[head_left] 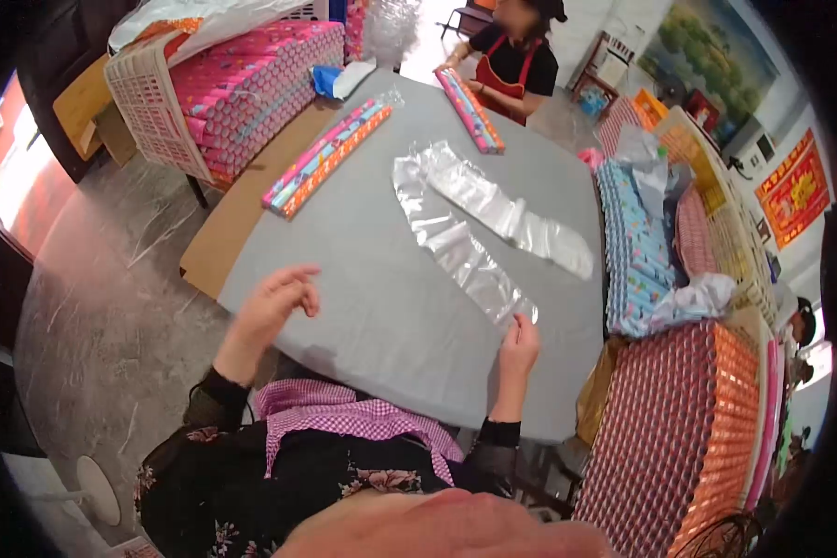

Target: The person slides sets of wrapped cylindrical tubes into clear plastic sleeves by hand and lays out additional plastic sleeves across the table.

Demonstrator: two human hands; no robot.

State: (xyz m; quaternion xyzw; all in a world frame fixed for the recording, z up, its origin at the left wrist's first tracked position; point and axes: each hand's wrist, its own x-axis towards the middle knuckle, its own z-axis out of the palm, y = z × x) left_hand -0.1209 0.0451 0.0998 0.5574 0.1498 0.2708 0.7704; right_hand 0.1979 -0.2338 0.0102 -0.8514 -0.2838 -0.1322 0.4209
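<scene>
My right hand (521,344) pinches the near end of a long clear plastic bag (460,246) that stretches across the grey table (344,307). Beside it, slanting to the right, lies a second stack of clear plastic bags (511,219). Over the table's left edge my left hand (279,302) is raised with its fingers loosely curled and apart, holding nothing. Beyond it a bundle of colourful wrapping paper rolls (330,158), pink, blue and orange, rests on the table in clear wrap.
Across the table a person in a red apron (510,70) holds another bundle of paper rolls (471,112). A white crate (158,107) of pink rolls stands at back left. Blue patterned rolls (637,246) and red patterned rolls (651,418) are stacked along the right edge.
</scene>
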